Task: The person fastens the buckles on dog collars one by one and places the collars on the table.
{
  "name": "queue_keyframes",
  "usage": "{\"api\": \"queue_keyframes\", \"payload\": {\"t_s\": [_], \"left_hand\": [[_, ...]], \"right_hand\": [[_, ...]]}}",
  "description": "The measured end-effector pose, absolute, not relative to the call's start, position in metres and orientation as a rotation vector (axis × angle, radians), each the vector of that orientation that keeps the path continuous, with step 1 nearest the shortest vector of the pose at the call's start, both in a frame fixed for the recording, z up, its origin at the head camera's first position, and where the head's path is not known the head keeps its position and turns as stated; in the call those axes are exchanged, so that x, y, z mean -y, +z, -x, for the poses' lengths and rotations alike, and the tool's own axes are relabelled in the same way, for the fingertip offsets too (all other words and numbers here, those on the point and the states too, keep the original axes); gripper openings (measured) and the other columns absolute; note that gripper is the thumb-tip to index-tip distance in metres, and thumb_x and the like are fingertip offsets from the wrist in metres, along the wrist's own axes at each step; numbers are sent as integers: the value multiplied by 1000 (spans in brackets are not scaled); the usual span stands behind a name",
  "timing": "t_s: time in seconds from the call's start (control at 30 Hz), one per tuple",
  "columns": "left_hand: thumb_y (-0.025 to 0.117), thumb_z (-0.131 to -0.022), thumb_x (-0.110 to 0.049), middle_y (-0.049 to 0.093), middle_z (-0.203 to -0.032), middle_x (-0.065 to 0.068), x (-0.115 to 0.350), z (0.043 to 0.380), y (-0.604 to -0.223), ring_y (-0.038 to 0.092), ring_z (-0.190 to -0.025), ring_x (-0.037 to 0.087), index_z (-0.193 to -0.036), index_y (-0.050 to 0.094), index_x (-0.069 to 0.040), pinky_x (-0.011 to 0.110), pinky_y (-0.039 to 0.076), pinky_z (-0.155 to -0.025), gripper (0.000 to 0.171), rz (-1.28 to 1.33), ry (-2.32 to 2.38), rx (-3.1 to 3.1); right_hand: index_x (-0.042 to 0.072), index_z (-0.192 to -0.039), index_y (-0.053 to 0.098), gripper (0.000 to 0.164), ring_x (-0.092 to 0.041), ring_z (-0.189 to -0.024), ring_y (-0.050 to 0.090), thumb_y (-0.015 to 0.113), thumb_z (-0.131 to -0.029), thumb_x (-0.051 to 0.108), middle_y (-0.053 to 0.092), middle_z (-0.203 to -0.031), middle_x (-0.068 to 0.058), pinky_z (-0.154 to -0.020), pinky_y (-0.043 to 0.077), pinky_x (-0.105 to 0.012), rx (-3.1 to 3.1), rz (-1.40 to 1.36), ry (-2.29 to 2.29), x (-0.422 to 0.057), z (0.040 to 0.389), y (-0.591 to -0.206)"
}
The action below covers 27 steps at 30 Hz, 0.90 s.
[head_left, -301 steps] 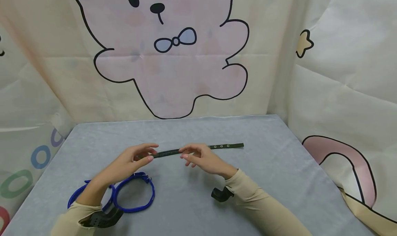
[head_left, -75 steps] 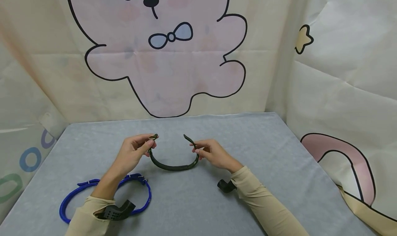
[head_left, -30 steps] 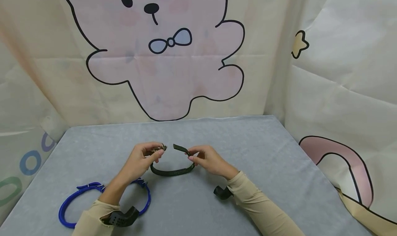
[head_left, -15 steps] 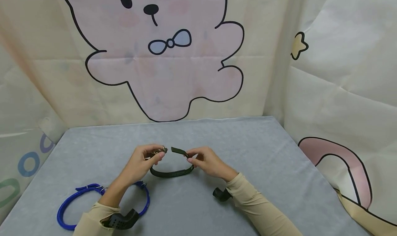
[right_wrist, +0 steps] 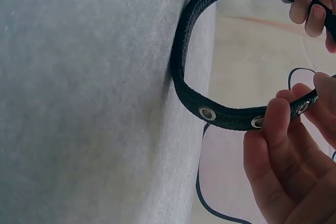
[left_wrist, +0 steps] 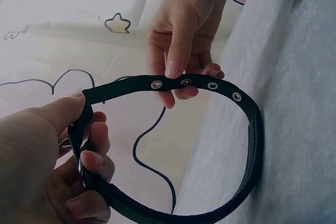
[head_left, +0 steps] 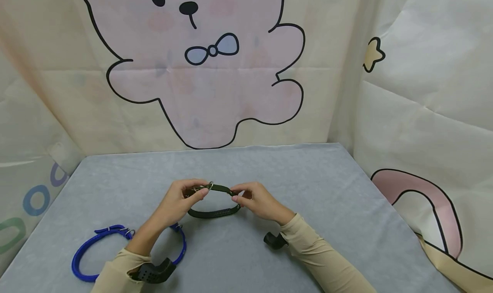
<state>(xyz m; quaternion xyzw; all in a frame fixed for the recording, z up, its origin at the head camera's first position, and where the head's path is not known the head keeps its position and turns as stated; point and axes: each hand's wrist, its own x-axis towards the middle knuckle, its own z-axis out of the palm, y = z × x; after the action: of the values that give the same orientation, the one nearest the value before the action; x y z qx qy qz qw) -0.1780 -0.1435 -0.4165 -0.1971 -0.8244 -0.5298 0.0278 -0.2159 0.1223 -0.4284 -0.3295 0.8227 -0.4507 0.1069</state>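
A dark green collar [head_left: 209,214] with metal eyelets is bent into a loop above the table, its lower curve close to the cloth. My left hand [head_left: 173,201] grips its buckle end, where a metal ring shows at the fingertips. Between thumb and fingers, my right hand [head_left: 259,202] pinches the eyelet strap [left_wrist: 236,97]. The strap's tip meets the buckle end at my left thumb; whether it passes through the buckle is hidden by the fingers. In the right wrist view, eyelets [right_wrist: 207,113] show beside the right fingertips.
Two blue collars [head_left: 78,258], each looped, lie on the grey cloth-covered table [head_left: 308,177] at the left, partly behind my left forearm. A printed curtain [head_left: 246,96] stands along the table's back edge, with more curtain at both sides.
The green collar lay stretched out earlier and was then lifted and bent round. Over the last second its ends have come together, closing the gap between strap tip and buckle end.
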Motion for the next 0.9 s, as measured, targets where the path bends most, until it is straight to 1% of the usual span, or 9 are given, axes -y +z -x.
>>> {"api": "queue_keyframes", "payload": {"t_s": [0.17,0.3,0.43,0.63,0.77,0.9], "left_hand": [[67,-98,-18,74,-95,11,141,178,-415,56,-66,7,-117,73,-3,26,47,-61,25,611,-1628,2561],[67,-98,-18,73,-94,11,139,178,-415,53,-65,6,-113,74,-4,25,45,-60,21,622,-1622,2565],[68,-98,-19,71,-85,7,138,179,-416,51,-62,7,-113,74,-6,25,43,-58,21,608,-1590,2576],[69,-98,-23,65,-75,3,135,176,-416,45,-56,7,-119,70,-10,25,38,-52,25,569,-1562,2563],[70,-96,-21,66,-76,3,132,173,-415,46,-57,6,-117,72,-9,25,39,-51,24,578,-1563,2542],[72,-95,-23,67,-78,1,130,171,-412,46,-57,6,-111,76,-13,24,40,-50,19,592,-1527,2541]], "right_hand": [[0,-126,69,30,-36,-81,69,63,-100,15,72,-115,-20,-64,52,-22,-2433,971,-1325,-121,215,-429],[-1,-124,70,29,-34,-79,68,63,-100,15,72,-114,-20,-63,50,-21,-2441,990,-1322,-120,215,-429],[0,-122,70,27,-33,-78,68,63,-101,15,72,-114,-20,-63,50,-22,-2440,1001,-1330,-119,214,-427],[3,-121,70,24,-33,-79,69,62,-101,14,71,-114,-21,-64,52,-22,-2425,1018,-1338,-116,212,-425],[3,-122,70,24,-33,-81,70,62,-101,13,71,-115,-20,-66,53,-22,-2402,1017,-1344,-115,209,-424],[2,-124,69,26,-34,-81,71,62,-101,13,71,-115,-20,-67,53,-23,-2379,1012,-1353,-115,206,-423]]}}
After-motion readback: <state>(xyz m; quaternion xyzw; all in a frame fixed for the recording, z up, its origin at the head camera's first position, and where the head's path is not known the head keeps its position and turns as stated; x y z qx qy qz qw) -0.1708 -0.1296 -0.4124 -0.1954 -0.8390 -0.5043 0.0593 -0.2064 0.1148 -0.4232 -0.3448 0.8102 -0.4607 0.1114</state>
